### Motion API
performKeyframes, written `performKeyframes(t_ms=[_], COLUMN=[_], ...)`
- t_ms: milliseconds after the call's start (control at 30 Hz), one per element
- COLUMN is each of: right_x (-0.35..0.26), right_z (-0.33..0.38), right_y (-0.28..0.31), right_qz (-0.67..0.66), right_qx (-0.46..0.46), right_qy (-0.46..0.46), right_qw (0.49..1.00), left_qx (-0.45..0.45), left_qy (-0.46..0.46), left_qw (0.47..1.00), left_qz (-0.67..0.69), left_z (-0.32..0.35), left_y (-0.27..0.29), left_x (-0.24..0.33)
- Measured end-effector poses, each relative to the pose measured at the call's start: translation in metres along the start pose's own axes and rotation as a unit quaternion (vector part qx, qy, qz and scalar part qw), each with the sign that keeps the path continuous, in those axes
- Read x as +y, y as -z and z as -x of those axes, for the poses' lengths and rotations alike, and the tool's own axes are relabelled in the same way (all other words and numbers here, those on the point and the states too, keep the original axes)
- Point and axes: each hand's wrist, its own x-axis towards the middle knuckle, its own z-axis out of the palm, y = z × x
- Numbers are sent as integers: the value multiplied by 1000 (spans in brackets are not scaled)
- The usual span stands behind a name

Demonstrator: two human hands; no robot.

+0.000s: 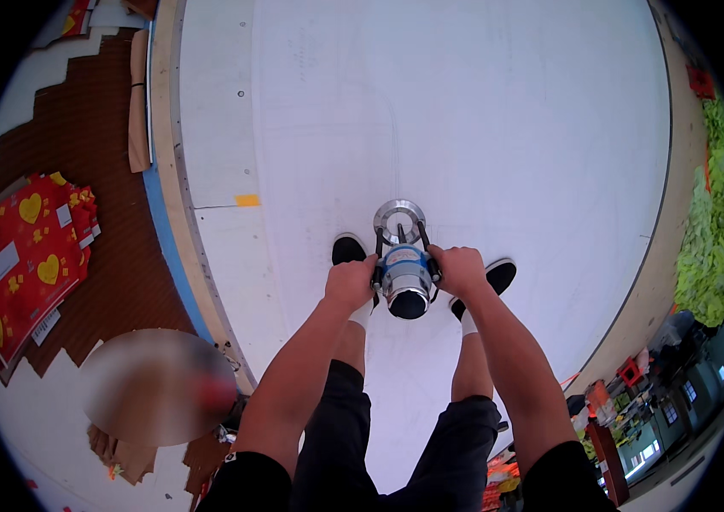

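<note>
Both my hands grip a router-like power tool point(405, 271) with a silver, blue-banded body and a black cap, held in front of my legs. My left hand point(350, 282) is closed around its left side handle. On the opposite side, the fingers of my right hand point(459, 270) wrap the other dark handle. A round metal ring base point(399, 204) sits at the tool's far end, joined to it by two dark posts. Whether the ring touches the white surface point(464, 119) beneath it, I cannot tell.
My dark shoes point(501, 275) stand on the white surface, one on each side of the tool. A wooden edge point(183, 171) borders it on the left. Beyond lie red printed sheets point(33, 247) with yellow hearts. Crumpled green material point(707, 247) lines the right side.
</note>
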Motion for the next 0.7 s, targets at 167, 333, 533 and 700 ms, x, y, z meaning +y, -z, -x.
performKeyframes(t_ms=[167,333,533,700], right_x=[7,-2,-10,-6], right_z=[-4,-4,-5,-5], right_y=[-9,6,24,19], right_qz=[13,36,56,57], right_qx=[-14,-32,-59,-41], right_qy=[17,26,28,46], right_qw=[1000,998,996,996], left_qx=[7,25,10,24], left_qy=[20,33,58,53], left_qw=[1000,999,998,997], left_qz=[6,7,39,43], left_z=[6,16,20,23], left_y=[-7,-8,-6,-9], left_x=[4,6,7,5])
